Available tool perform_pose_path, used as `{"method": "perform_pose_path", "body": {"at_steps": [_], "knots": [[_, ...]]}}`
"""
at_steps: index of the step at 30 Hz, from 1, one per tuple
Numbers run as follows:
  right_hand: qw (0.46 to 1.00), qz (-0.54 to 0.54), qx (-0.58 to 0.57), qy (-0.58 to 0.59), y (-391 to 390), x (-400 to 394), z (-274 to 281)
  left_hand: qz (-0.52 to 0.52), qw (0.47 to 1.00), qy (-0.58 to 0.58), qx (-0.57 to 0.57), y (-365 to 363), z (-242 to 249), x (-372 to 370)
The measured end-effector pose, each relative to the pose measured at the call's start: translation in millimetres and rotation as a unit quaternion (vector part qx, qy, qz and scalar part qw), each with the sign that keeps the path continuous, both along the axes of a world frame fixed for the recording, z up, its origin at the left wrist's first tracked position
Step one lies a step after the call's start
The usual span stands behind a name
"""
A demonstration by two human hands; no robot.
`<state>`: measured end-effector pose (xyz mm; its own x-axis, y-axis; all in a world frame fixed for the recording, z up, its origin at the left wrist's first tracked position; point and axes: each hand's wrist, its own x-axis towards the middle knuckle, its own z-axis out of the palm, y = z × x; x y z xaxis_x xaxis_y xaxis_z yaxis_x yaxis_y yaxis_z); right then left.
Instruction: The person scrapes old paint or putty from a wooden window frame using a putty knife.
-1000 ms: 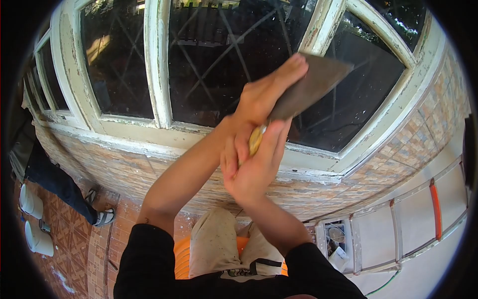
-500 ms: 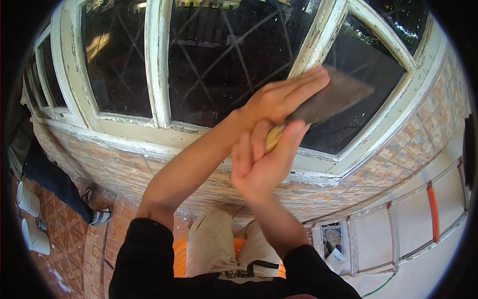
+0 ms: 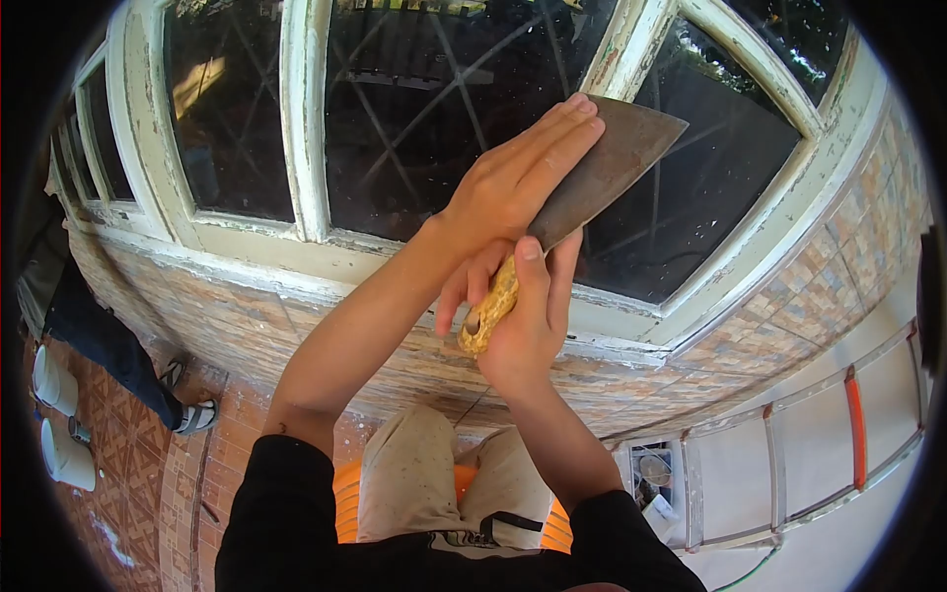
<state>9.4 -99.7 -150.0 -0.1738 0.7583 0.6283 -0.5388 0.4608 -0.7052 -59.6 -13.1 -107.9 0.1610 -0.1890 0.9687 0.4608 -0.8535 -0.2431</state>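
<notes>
My right hand (image 3: 523,335) is closed round the yellow mottled handle (image 3: 493,304) of a wide-bladed scraper, its thumb near the base of the blade. The scraper's dark metal blade (image 3: 626,158) points up and to the right. My left hand (image 3: 513,183) lies with fingers stretched out together along the blade's left side, holding nothing in a grip. Behind the blade is a white window frame (image 3: 646,54) with worn, flaking paint, and dark glass panes (image 3: 715,187) on both sides of its slanting bar. Whether the blade's edge touches the wood cannot be made out.
Stone-patterned tiles (image 3: 434,370) cover the wall below the sill. A ladder (image 3: 774,464) lies at the right, near a container of tools (image 3: 656,483). White buckets (image 3: 67,457) stand at the far left, beside another person's leg (image 3: 118,345). Something orange (image 3: 347,503) is under my legs.
Both hands and the scraper have shifted left and slightly up across the frame. More of the yellow handle shows now, and the blade is turned more upward.
</notes>
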Motion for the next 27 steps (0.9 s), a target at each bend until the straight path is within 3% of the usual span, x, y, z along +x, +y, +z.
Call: {"method": "perform_pose_path", "body": {"at_steps": [2, 9, 11, 15, 18, 21, 25, 27], "knots": [[0.987, -0.06, -0.117, 0.089, -8.8, -12.8, 14.7, -0.013, 0.999, 0.003, -0.034, 1.3, -1.6, -4.1], [0.996, 0.008, -0.082, 0.032, -11.3, -10.0, 40.6, -0.058, 0.995, -0.01, -0.081, 6.7, 11.6, -8.4], [0.981, 0.062, -0.144, 0.116, -2.2, -16.6, 33.0, -0.147, 0.987, 0.018, -0.061, 8.8, 18.9, -12.7], [0.978, 0.054, -0.163, 0.122, 8.6, -15.4, 22.5, -0.097, 0.994, -0.02, -0.037, 15.2, 16.6, -3.1], [0.977, 0.133, -0.103, 0.13, 20.1, -9.2, 33.8, -0.152, 0.988, -0.004, 0.0, 20.1, 34.7, -7.0], [0.978, 0.09, -0.121, 0.144, 9.5, -17.3, 41.7, -0.144, 0.99, 0.003, -0.016, 14.9, 34.4, -6.7], [0.964, 0.121, -0.138, 0.19, 1.6, -25.3, 22.3, -0.132, 0.991, -0.002, -0.036, 11.5, 13.0, -7.8], [0.985, -0.012, -0.135, 0.103, 4.5, -34.7, 34.6, -0.167, 0.984, 0.008, -0.066, 9.5, 20.2, -12.1]]}}
